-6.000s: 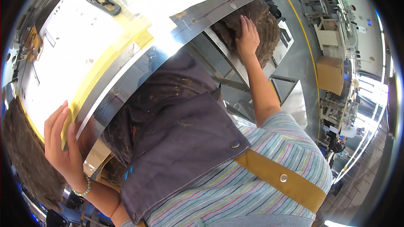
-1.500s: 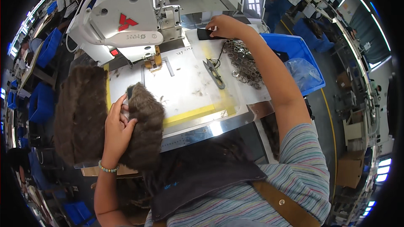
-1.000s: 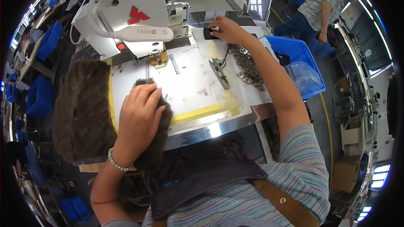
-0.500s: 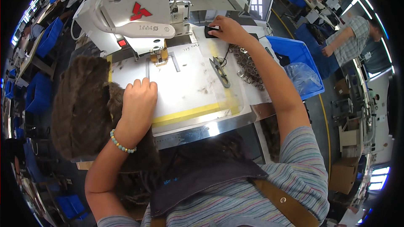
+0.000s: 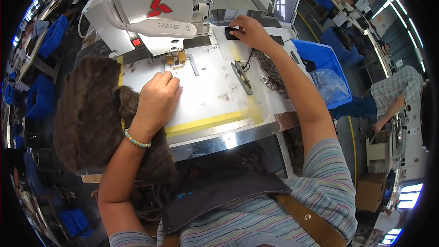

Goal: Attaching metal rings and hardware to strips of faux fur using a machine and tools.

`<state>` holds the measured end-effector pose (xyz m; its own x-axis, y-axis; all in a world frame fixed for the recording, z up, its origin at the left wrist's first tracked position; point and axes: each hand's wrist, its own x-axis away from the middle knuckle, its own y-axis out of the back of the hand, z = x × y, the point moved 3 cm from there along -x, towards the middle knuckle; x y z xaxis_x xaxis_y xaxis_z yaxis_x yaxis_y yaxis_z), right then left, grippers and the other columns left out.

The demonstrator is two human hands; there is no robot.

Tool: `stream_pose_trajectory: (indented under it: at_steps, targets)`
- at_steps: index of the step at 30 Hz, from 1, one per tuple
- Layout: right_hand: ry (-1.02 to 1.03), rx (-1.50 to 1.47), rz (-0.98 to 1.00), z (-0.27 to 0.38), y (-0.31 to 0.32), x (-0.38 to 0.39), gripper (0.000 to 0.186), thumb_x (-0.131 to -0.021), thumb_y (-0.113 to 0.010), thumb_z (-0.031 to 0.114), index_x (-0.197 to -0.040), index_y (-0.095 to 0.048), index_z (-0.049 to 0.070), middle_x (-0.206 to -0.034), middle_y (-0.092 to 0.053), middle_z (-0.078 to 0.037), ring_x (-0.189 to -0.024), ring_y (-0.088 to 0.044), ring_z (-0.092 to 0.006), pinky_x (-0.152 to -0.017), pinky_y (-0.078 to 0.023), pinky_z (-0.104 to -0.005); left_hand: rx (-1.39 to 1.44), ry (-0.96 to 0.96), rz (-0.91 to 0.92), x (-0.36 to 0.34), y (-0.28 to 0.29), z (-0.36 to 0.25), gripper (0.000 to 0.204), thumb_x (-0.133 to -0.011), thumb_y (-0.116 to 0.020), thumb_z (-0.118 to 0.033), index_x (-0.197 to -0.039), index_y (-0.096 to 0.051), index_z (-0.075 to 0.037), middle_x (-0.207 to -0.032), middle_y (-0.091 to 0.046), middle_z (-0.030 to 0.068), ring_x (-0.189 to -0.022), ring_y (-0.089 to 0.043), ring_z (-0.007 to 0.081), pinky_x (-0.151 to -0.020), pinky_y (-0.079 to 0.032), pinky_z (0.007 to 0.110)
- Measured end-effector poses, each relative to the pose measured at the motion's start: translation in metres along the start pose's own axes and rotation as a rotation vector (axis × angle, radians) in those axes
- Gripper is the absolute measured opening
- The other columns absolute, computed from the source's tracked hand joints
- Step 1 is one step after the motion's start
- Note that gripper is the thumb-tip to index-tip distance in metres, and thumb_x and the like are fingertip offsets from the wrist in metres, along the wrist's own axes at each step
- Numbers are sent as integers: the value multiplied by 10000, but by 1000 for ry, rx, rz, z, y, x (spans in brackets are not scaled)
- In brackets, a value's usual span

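Observation:
My left hand [image 5: 157, 100] is closed with knuckles up over the white work plate [image 5: 206, 91], right of brown fur pieces [image 5: 84, 114]; its fingertips and anything in them are hidden. It is just below the sewing machine's presser foot [image 5: 176, 59]. My right hand [image 5: 247, 34] pinches a small black piece [image 5: 230, 33] at the plate's back right. Thread snips [image 5: 242, 77] and a pile of metal rings [image 5: 274, 80] lie between that hand and the plate's front.
The white machine [image 5: 137, 4] fills the back left. A screen [image 5: 286, 4] stands behind, and a blue bin [image 5: 331, 84] with plastic bags is at the right. A person [image 5: 395, 91] in a checked shirt bends beyond it; other workstations line both sides.
My left hand has moved forward off the small fur piece, which now lies further left. My right hand stays on the black piece. The person at right has moved right and down in view.

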<state>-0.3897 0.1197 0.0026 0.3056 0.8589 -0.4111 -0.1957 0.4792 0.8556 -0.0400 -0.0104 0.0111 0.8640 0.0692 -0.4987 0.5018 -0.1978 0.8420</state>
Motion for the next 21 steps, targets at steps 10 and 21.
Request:
stream_pose_trajectory:
  at_steps: [10,21]
  targets:
    - [-29,-150,53,-28,-5,-17,172,-898,-787,143,-1005,-776,9,-981,-750,-133,-834,-708,-285,-779,-558,-385,71,26,3,-1,3,1,136,-877,-764,-60,-968,-686,3,-943,-619,138,-894,-634,341,-789,-530,446]
    - [-3,-24,-103,-12,-1,-9,196,-881,-730,147,-1006,-800,13,-982,-739,-134,-828,-724,-320,-767,-564,-412,75,42,11,-1,3,3,151,-877,-768,-64,-985,-688,5,-958,-623,139,-910,-641,342,-795,-528,445]
